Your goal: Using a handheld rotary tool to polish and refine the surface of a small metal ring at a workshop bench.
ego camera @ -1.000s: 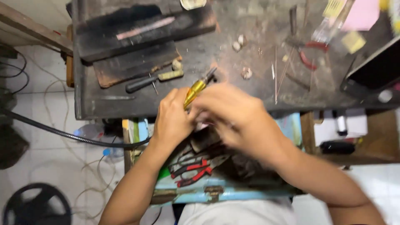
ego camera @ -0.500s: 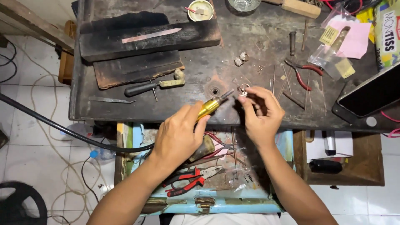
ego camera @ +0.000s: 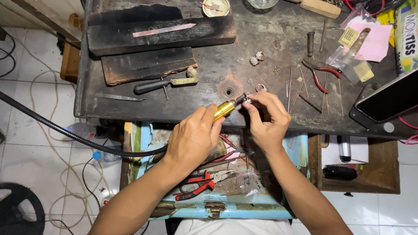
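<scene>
So the left hand [ego camera: 191, 139] is wrapped around a rotary tool handpiece [ego camera: 225, 110] with a shiny brass-coloured barrel and a thin dark steel tip, fingers closed snug round the grip, and a thick black flexible shaft [ego camera: 65, 132] runs off it to the left over the tiled floor. The right hand [ego camera: 267, 119] is pinched tight on a tiny silvery metal piece [ego camera: 247, 99], thumb and fingertips holding it right against the tool tip; it's too small to say exactly what it is, just that it glints. Both sit just above the front edge of the surface [ego camera: 209, 82], which is a dark, scorched, pitted wooden top with a round burnt hollow [ego camera: 227, 92] just beside the tool tip. A small metal ring [ego camera: 261, 87] lies near the right hand's fingers, and a couple of knobbly silvery bits [ego camera: 256, 58] are further back. To the left is a black-handled scraper tool [ego camera: 163, 84] lying flat, and behind it two charred wooden blocks [ego camera: 152, 37], the top one with a pale flat strip on it. Off to the right are red-handled pliers [ego camera: 320, 76], some thin metal rods [ego camera: 290, 82], clear plastic bags [ego camera: 348, 58] and pink paper [ego camera: 372, 41]. Below the hands there's a pale blue open drawer [ego camera: 209, 198] with chipped paint, full of clutter, including red-handled cutters [ego camera: 198, 185].
</scene>
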